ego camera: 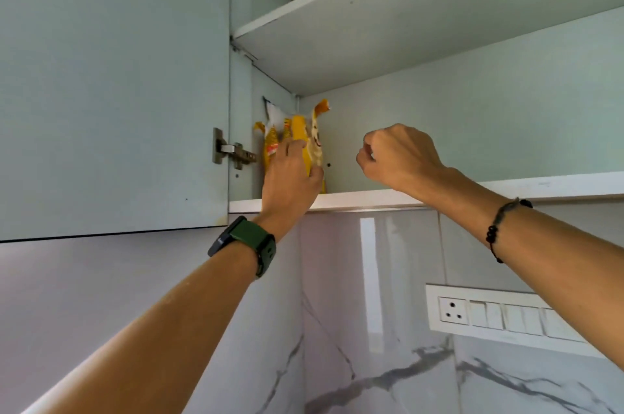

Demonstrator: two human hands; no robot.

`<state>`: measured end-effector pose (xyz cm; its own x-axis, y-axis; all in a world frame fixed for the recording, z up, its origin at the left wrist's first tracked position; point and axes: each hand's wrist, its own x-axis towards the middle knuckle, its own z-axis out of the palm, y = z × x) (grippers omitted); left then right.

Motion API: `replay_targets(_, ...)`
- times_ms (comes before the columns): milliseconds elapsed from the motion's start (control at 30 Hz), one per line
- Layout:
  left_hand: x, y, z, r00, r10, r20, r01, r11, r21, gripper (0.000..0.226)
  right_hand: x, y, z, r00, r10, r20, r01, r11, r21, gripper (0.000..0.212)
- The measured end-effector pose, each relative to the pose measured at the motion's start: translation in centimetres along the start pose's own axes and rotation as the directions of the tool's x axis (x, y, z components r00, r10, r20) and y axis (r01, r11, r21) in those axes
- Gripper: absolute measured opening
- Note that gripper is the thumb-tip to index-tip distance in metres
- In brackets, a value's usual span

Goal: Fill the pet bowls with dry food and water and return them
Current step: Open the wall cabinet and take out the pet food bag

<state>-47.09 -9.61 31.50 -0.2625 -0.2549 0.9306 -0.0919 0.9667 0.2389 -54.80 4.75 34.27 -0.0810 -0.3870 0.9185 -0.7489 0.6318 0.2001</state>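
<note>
A yellow and white pet food bag (301, 129) stands upright in the far left corner of the lower shelf (371, 199) of an open wall cabinet. My left hand (292, 177), with a green watch on the wrist, reaches up and grips the bag's front, fingers wrapped around its lower part. My right hand (398, 156) hovers to the right of the bag, above the shelf edge, fingers curled into a loose fist holding nothing. No pet bowls are in view.
The cabinet door (111, 85) is swung open at the left, with a metal hinge (233, 151) beside the bag. An upper shelf (337, 4) sits above. Below are a marble-patterned wall (337, 329) and a white switch and socket panel (489, 314) at the right.
</note>
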Motion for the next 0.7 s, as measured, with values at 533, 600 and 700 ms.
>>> replay_targets(533,8.1,-8.1,4.2,0.78,-0.374,0.502,0.58,0.732,-0.357,0.049,10.7,-6.6,9.8,0.788,0.122,0.603,-0.412,0.833,0.37,0.046)
replay_targets(600,8.5,-8.7,4.9,0.764,-0.378,0.524,0.607,0.698,-0.381,0.057,11.2,-6.9,10.2,0.782,0.153,0.604,-0.457,0.8,0.389,0.056)
replay_targets(700,8.8,-9.6,5.8,0.764,-0.367,0.531,0.605,0.693,-0.391,0.061,11.9,-7.3,10.9,0.793,0.204,0.574,-0.488,0.776,0.4,0.063)
